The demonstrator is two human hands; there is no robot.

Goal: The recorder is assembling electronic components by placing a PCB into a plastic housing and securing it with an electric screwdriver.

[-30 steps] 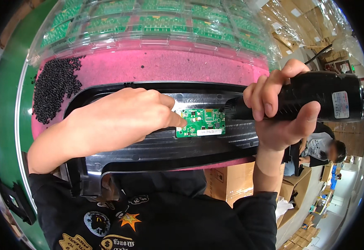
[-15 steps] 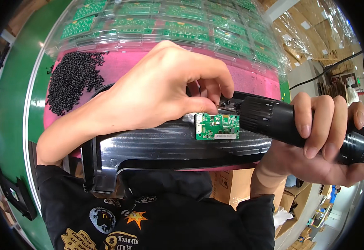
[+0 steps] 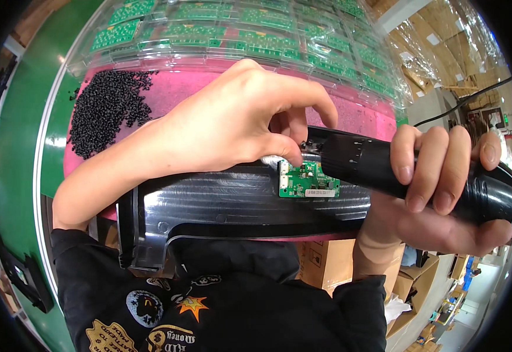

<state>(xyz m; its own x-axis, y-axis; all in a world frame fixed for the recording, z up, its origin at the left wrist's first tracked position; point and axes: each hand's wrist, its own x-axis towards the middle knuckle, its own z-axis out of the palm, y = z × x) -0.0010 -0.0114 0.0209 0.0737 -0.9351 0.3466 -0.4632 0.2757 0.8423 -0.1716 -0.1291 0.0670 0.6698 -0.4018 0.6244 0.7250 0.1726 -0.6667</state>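
Note:
My right hand is wrapped around a black electric screwdriver, which lies nearly level with its marked collar pointing left. Its narrow front end is over the far edge of a green circuit board. The board has white connectors and lies on a glossy black plastic housing. My left hand arches over the housing beside the screwdriver's front end. Its thumb and index finger are apart, with the thumb at the board's upper left corner; the other fingers curl underneath, partly hidden.
A heap of small black screws lies at the left of the pink mat. Clear plastic trays with several green boards stand along the far side. A cardboard box is below the near edge, and a black cable hangs at right.
The screwdriver and my right hand have shifted slightly left. My left index finger has lifted away from the thumb, widening the gap. The board and housing look almost unmoved.

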